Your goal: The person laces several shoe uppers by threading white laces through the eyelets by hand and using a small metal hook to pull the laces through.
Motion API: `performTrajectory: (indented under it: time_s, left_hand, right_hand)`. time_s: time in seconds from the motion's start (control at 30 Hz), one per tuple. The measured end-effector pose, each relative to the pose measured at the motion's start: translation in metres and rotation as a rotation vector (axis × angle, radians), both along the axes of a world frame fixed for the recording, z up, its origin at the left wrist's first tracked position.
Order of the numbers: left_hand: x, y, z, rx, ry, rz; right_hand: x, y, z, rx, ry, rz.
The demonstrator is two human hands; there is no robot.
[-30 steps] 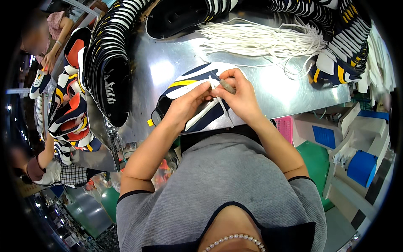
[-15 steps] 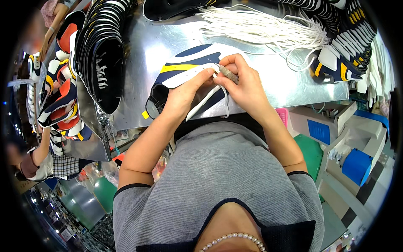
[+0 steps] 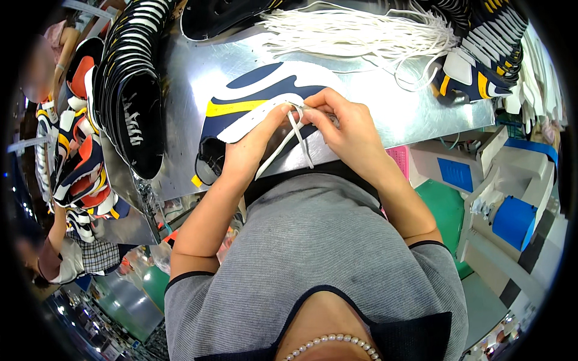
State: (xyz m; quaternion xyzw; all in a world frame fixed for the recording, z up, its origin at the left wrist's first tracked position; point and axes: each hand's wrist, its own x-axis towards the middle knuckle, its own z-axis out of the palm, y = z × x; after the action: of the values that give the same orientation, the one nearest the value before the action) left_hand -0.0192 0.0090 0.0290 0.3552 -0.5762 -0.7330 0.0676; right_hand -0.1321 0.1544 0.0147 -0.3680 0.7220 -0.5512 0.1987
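Observation:
A navy, white and yellow shoe upper lies on its side on the metal table in front of me. My left hand grips its white eyelet strip, thumb on top near the tip. A white shoelace comes from that tip and hangs toward me in two crossing ends. My right hand pinches at the same tip, thumb and forefinger closed around the lace. The exact spot between the fingertips is partly hidden.
A bundle of white laces lies across the back of the metal table. Nested black shoe uppers stand at left, more stacked uppers at right. A pink basket sits by the front edge. Another person is at far left.
The greyish, thick-handled tool that was in my right hand is no longer visible. My right fingers now pinch the lace at the strip's tip, and the lace ends cross differently.

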Motion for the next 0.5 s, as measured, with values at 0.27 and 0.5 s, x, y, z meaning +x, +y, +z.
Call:
performTrajectory:
  time_s: [0.27, 0.5]
  left_hand:
    - [0.007, 0.009, -0.017, -1.063, 0.356, -0.202]
    - [0.013, -0.026, -0.009, 0.002, 0.054, -0.061]
  right_hand:
    - [0.002, -0.014, 0.014, 0.383, 0.457, 0.048]
    - [-0.020, -0.004, 0.036, 0.399, 0.460, 0.164]
